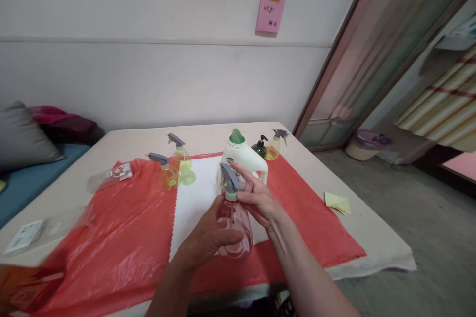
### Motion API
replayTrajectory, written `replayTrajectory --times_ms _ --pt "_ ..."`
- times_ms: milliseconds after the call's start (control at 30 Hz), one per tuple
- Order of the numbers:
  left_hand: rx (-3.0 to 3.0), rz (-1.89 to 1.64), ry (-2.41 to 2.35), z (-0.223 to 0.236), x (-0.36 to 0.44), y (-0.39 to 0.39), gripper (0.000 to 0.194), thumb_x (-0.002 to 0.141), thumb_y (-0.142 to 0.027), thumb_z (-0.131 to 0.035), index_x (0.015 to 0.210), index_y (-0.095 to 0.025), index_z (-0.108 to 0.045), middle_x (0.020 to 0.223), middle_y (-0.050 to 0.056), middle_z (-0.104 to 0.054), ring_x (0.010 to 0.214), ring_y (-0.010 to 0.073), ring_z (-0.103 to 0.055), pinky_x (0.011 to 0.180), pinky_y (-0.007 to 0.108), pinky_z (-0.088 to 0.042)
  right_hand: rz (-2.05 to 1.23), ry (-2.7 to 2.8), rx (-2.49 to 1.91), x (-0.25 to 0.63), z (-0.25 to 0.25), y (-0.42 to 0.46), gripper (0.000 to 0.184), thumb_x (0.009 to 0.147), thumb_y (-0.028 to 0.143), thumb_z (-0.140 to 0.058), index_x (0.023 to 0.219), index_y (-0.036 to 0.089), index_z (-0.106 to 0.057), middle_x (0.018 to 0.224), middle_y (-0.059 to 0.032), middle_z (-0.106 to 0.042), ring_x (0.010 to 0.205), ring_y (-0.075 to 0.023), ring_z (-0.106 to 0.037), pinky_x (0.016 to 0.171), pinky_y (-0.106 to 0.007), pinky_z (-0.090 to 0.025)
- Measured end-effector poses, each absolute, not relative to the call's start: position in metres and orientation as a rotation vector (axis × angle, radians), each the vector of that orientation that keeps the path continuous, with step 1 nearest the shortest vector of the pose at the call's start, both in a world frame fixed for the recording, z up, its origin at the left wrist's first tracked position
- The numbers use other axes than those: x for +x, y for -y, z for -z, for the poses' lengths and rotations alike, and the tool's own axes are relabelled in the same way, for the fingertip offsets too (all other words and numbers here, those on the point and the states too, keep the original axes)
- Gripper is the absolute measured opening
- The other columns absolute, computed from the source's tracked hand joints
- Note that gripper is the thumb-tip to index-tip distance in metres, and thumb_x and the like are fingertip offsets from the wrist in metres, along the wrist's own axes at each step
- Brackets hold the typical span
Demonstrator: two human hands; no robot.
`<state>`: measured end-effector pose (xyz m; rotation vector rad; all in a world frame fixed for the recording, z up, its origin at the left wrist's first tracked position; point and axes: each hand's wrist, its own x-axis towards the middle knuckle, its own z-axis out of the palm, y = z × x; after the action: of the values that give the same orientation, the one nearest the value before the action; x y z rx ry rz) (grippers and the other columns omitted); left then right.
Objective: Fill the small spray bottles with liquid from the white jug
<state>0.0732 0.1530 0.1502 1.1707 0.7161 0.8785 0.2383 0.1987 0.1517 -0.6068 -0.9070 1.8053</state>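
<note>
Pink spray bottle is held nearly upright at the table's near edge; whether its base touches anything is unclear. The left hand curls around its body, thumb across the front, and the right hand pinches the neck below the grey spray head. Red plastic sheeting and a white sheet cover much of the pale table. Behind, a pink note hangs on the white wall; grey floor stretches rightward.
</note>
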Motion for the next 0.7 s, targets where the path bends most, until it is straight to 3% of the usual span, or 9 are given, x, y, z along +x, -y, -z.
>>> replayTrajectory --times_ms 100,200,367,433,567,700 --pt "1.199 -0.884 -0.813 -0.149 0.076 -0.152 0.067 0.069 -0.018 -0.075 0.132 -0.023 -0.051 0.127 0.007 -0.063 0.111 0.0270 -0.061 0.098 0.042 -0.045 -1.704 0.972 -0.710 0.232 -0.156 -0.198 0.105 0.054 0.014 -0.087 0.146 0.029 -0.038 0.090 0.0026 -0.068 0.078 -0.0164 -0.066 0.073 -0.029 -0.049" --pt "1.274 -0.935 -1.035 -0.145 0.082 -0.152 0.057 0.071 -0.019 -0.072 0.125 -0.022 -0.054 0.118 0.006 -0.066 0.109 0.0265 -0.061 0.095 0.041 -0.047 -1.518 1.020 -0.844 0.220 -0.159 -0.194 0.105 0.052 0.016 -0.088 0.144 0.027 -0.039 0.088 0.0043 -0.063 0.082 -0.0158 -0.063 0.076 -0.029 -0.048" --pt "1.402 -1.209 -1.399 -0.132 0.098 -0.157 0.055 0.066 -0.025 -0.075 0.118 -0.023 -0.058 0.117 0.006 -0.066 0.110 0.0278 -0.060 0.095 0.043 -0.045 -1.220 0.975 -1.028 0.198 -0.161 -0.187 0.093 0.060 0.022 -0.078 0.143 0.022 -0.037 0.091 0.0026 -0.056 0.088 -0.0171 -0.058 0.082 -0.032 -0.050" --pt "1.482 -1.251 -1.512 -0.129 0.102 -0.159 0.046 0.066 -0.027 -0.075 0.109 -0.023 -0.060 0.110 0.006 -0.067 0.107 0.0288 -0.061 0.092 0.042 -0.047 -1.141 0.969 -1.090 0.191 -0.164 -0.184 0.085 0.064 0.022 -0.073 0.141 0.021 -0.038 0.092 0.0021 -0.056 0.089 -0.0168 -0.058 0.086 -0.033 -0.050" --pt "1.573 -1.354 -1.494 -0.130 0.105 -0.163 0.031 0.072 -0.026 -0.070 0.101 -0.023 -0.063 0.102 0.006 -0.069 0.097 0.0269 -0.065 0.084 0.039 -0.051 -1.058 0.939 -1.159 0.187 -0.171 -0.178 0.076 0.067 0.022 -0.069 0.137 0.020 -0.041 0.097 -0.0005 -0.059 0.094 -0.0185 -0.060 0.090 -0.035 -0.050" --pt "1.597 -1.432 -1.464 -0.128 0.104 -0.165 0.026 0.076 -0.031 -0.068 0.100 -0.023 -0.065 0.100 0.006 -0.071 0.094 0.0259 -0.066 0.084 0.038 -0.052 -1.085 1.015 -1.111 0.189 -0.176 -0.171 0.065 0.074 0.023 -0.064 0.136 0.021 -0.043 0.114 -0.0052 -0.064 0.105 -0.0196 -0.062 0.096 -0.036 -0.050"
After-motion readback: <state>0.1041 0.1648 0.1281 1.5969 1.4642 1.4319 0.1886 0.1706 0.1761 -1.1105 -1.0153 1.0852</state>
